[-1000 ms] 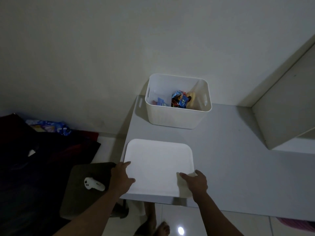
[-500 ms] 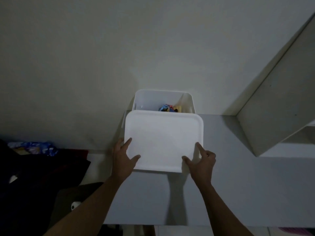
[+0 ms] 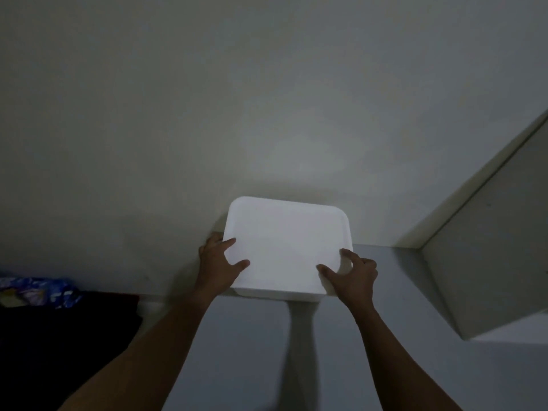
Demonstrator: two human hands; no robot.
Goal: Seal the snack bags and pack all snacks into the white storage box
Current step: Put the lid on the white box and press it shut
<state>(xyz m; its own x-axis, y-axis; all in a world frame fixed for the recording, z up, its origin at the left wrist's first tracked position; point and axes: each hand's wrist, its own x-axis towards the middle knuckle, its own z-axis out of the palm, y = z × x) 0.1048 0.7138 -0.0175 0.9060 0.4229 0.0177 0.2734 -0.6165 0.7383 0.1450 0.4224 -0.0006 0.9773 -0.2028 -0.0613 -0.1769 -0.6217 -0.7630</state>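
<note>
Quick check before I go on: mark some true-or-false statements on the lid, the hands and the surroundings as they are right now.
1. The left hand and the right hand both hold the flat white plastic lid at its near corners. True.
2. Snacks are in view below the lid. False: the lid hides everything beneath it.
3. The lid lies at the near edge of the grey tabletop. False: it is at the far side, by the wall.
4. A blue patterned wrapper lies off the table at far left. True.
</note>
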